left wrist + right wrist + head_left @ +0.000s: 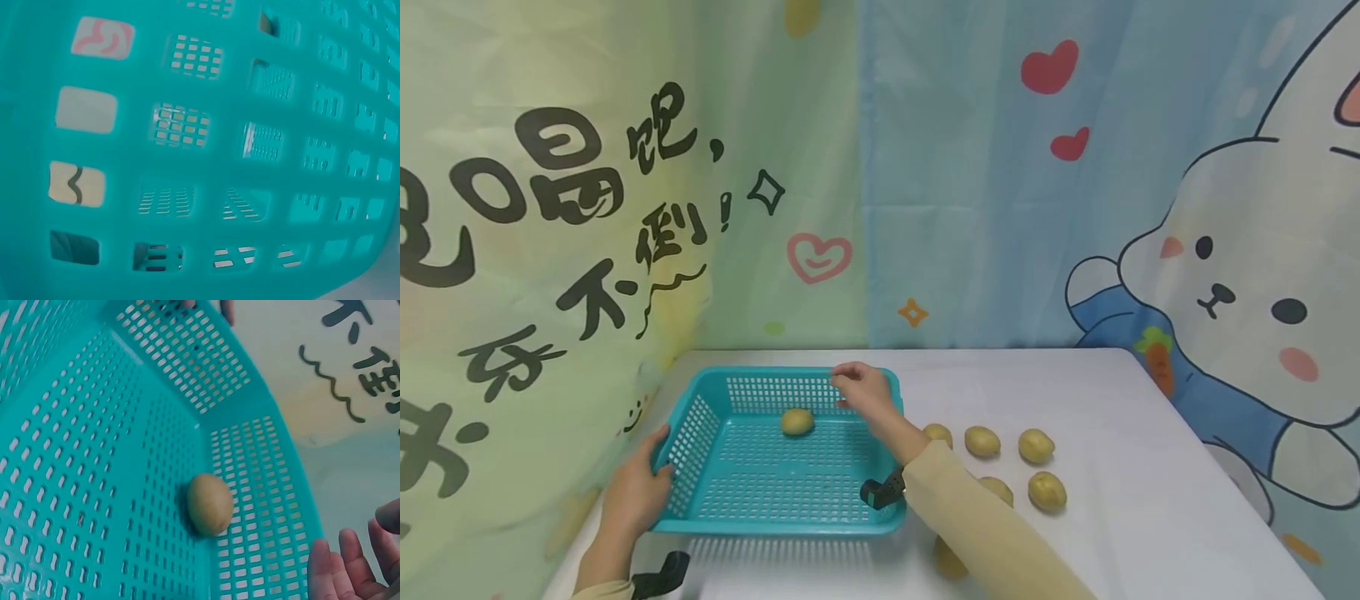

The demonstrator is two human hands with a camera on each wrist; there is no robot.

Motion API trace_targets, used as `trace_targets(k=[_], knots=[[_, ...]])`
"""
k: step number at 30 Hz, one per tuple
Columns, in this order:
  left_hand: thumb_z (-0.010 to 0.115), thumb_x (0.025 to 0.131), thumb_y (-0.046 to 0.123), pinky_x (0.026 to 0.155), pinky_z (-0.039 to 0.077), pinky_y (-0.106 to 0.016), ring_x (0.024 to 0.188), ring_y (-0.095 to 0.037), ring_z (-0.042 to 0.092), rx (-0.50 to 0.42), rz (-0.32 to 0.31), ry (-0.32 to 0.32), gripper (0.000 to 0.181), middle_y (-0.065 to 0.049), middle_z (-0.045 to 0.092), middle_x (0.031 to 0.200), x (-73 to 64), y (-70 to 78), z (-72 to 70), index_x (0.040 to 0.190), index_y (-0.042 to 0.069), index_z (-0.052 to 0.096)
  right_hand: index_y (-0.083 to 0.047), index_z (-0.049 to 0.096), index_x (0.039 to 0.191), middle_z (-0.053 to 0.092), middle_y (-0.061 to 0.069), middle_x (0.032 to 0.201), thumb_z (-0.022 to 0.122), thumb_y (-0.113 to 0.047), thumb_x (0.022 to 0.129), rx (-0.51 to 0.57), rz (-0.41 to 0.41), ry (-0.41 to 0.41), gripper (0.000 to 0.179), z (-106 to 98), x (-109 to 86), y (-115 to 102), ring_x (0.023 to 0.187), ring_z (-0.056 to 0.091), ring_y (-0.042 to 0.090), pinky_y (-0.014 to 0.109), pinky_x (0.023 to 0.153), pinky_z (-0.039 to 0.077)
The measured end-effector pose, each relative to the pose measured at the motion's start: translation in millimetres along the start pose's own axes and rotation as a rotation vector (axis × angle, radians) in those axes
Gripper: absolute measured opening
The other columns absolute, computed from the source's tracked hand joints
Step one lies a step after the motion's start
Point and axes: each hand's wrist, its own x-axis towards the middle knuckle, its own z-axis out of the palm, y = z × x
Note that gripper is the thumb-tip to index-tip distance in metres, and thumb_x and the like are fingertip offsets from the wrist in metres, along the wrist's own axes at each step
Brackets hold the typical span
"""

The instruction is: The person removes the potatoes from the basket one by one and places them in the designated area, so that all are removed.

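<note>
A turquoise plastic basket (pixel 760 492) with latticed walls stands on the table. My left hand (pixel 638 487) grips its left rim, the thumb at the rim and the fingers along the outer side. The left wrist view is filled by the basket's wall (pixel 125 150). One potato (pixel 797 422) lies inside near the far wall, seen also as a single potato (pixel 210 504) in the right wrist view. My right hand (pixel 867 390) hovers over the basket's far right corner, holding nothing, its fingers (pixel 320 569) loosely bent and apart from the potato.
Several potatoes lie on the white table (pixel 1120 417) right of the basket, among them a potato (pixel 1036 447) and a nearer potato (pixel 1047 492). My right sleeve (pixel 985 525) partly covers some. A printed curtain (pixel 955 167) hangs behind the table.
</note>
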Motion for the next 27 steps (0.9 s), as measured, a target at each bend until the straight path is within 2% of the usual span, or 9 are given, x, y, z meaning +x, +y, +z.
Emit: trace_targets(k=[7, 14, 21, 27], knots=[[0.047, 0.097, 0.006, 0.074, 0.045, -0.051, 0.102, -0.043, 0.053, 0.000, -0.011, 0.013, 0.058, -0.038, 0.040, 0.140, -1.1, 0.3, 0.4, 0.152, 0.006, 0.030, -0.008, 0.068, 0.108, 0.064, 0.006, 0.110, 0.061, -0.019, 0.095, -0.103, -0.006, -0.011, 0.019, 10.5, 8.8, 8.8, 0.101, 0.061, 0.026, 0.040, 0.080, 0.054], [0.049, 0.096, 0.005, 0.076, 0.045, -0.053, 0.101, -0.043, 0.053, -0.005, 0.011, 0.007, 0.059, -0.038, 0.040, 0.140, -2.2, -1.8, 0.5, 0.152, 0.005, 0.029, -0.007, 0.063, 0.118, 0.064, 0.009, 0.115, 0.065, -0.028, 0.094, -0.259, -0.081, -0.150, 0.033, 18.9, 15.7, 20.5, 0.100, 0.064, 0.032, 0.038, 0.076, 0.054], [0.047, 0.097, 0.006, 0.080, 0.044, -0.057, 0.108, -0.047, 0.052, 0.001, -0.007, 0.006, 0.059, -0.038, 0.039, 0.141, -1.5, -3.0, 0.0, 0.153, 0.006, 0.028, -0.011, 0.062, 0.129, 0.064, 0.006, 0.123, 0.068, -0.035, 0.091, -0.519, -0.170, -0.275, 0.045, 32.5, 20.7, 28.4, 0.114, 0.058, 0.026, 0.042, 0.088, 0.048], [0.048, 0.097, 0.005, 0.082, 0.043, -0.058, 0.111, -0.047, 0.051, -0.002, 0.010, 0.006, 0.058, -0.037, 0.037, 0.143, 0.0, -1.1, -0.7, 0.152, 0.005, 0.029, -0.011, 0.058, 0.135, 0.059, 0.008, 0.134, 0.067, -0.028, 0.092, -0.616, -0.202, -0.339, 0.047, 43.0, 21.1, 31.8, 0.123, 0.053, 0.027, 0.043, 0.098, 0.044]])
